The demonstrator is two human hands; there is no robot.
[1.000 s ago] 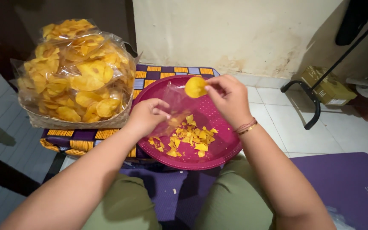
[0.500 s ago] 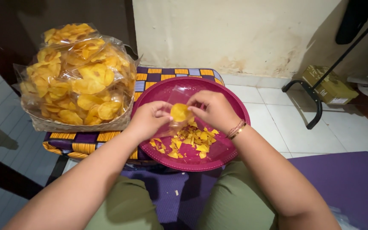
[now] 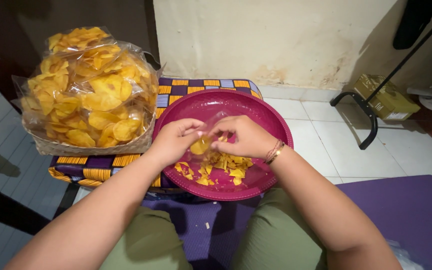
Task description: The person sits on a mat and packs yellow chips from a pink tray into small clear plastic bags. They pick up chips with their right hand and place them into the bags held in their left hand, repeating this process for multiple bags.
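A yellow chip (image 3: 199, 146) is pinched between both hands at the middle of the frame, just above a round magenta tray (image 3: 271, 125). The left hand (image 3: 173, 140) is curled, its thumb and fingertips closed on the chip's left edge. The right hand (image 3: 246, 137) is likewise closed, its fingertips meeting the chip from the right, so that the two hands touch or nearly touch at the chip. A thin clear film, seemingly a small plastic bag (image 3: 213, 122), is seen around the fingers above the chip; how it is gripped cannot be told. Bracelets (image 3: 275, 151) are worn on the right wrist.

Below the hands, a scatter of broken chip pieces (image 3: 216, 170) lies in the lower part of the tray. The tray rests on a striped cloth (image 3: 201, 86) of purple, orange and white, which covers a low stand.

At the upper left of the frame, a large clear bag of chips (image 3: 88, 90) is heaped high and sits in a woven basket (image 3: 76, 147), just beside the tray's left rim. A purple mat (image 3: 401, 215) lies at the lower right, on a white tiled floor (image 3: 326, 130). A black metal stand (image 3: 371, 107) and a cardboard box (image 3: 386, 97) are seen at the upper right, well apart from the hands.
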